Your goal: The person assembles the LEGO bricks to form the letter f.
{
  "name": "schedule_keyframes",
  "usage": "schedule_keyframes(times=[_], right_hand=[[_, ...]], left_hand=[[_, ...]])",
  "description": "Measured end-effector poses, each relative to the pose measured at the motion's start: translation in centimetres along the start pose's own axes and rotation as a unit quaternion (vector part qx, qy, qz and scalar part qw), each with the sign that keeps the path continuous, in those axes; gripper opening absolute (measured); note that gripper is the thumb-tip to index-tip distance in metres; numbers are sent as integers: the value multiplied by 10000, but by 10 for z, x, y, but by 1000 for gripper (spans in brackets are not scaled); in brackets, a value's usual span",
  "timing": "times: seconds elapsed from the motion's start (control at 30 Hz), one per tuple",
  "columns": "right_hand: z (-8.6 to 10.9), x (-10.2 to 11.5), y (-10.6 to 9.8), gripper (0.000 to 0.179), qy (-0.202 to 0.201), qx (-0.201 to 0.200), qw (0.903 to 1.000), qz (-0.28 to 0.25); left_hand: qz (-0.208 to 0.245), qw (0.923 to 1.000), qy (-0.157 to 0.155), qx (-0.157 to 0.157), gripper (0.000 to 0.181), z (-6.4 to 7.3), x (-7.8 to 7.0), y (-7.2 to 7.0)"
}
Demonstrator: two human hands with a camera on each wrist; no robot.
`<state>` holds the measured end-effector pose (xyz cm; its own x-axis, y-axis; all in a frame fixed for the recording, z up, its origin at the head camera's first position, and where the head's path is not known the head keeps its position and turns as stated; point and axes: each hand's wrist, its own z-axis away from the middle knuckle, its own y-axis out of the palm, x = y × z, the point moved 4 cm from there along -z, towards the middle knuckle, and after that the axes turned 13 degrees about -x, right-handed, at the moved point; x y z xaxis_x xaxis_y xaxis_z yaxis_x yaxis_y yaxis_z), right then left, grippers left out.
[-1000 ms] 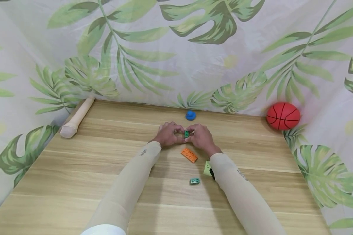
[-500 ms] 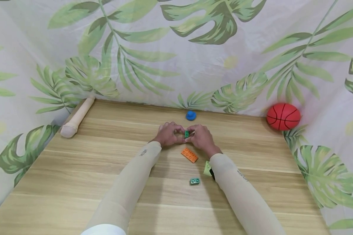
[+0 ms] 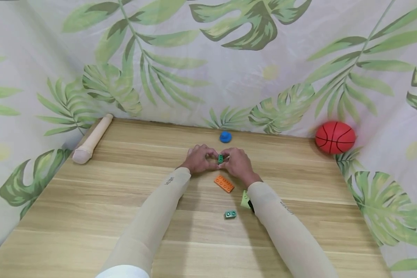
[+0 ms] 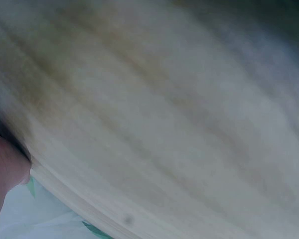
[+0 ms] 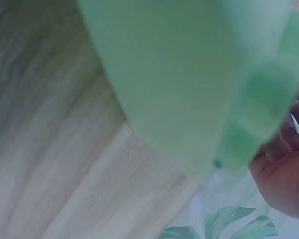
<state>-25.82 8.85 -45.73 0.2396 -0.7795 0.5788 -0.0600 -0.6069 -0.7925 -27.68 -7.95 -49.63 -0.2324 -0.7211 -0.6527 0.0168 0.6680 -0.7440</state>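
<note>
Between the two hands, past the middle of the table, is a small green toy building brick (image 3: 220, 158) with two studs showing. My right hand (image 3: 239, 164) pinches it from the right with thumb and fingers. From the other side, the curled thumb and forefinger of my left hand (image 3: 199, 159) hold it. An orange studded brick (image 3: 224, 183) lies just nearer than the hands. Partly hidden by the right wrist is a light green brick (image 3: 244, 199), which looms blurred in the right wrist view. Closer in lies a second green two-stud brick (image 3: 230, 214).
A small blue rubber duck (image 3: 225, 136) stands beyond the hands near the back edge. A red basketball (image 3: 335, 137) sits in the back right corner. Along the left edge of the wooden table (image 3: 125, 216) lies a beige stick with a rounded, thicker end (image 3: 82, 155). Leaf-printed cloth hangs behind.
</note>
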Motion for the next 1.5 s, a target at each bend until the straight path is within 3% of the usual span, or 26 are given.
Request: schedule_keyframes(times=[0.27, 0.83, 1.5], right_hand=[[5, -8, 2, 30, 30, 49, 9998, -207], [3, -11, 3, 27, 242, 121, 9978, -608], [5, -5, 5, 27, 181, 406, 9981, -427]], left_hand=[[43, 9999, 16, 149, 30, 2, 1, 4], [58, 9999, 0, 159, 30, 0, -1, 3], [9, 9999, 20, 101, 30, 1, -3, -1]])
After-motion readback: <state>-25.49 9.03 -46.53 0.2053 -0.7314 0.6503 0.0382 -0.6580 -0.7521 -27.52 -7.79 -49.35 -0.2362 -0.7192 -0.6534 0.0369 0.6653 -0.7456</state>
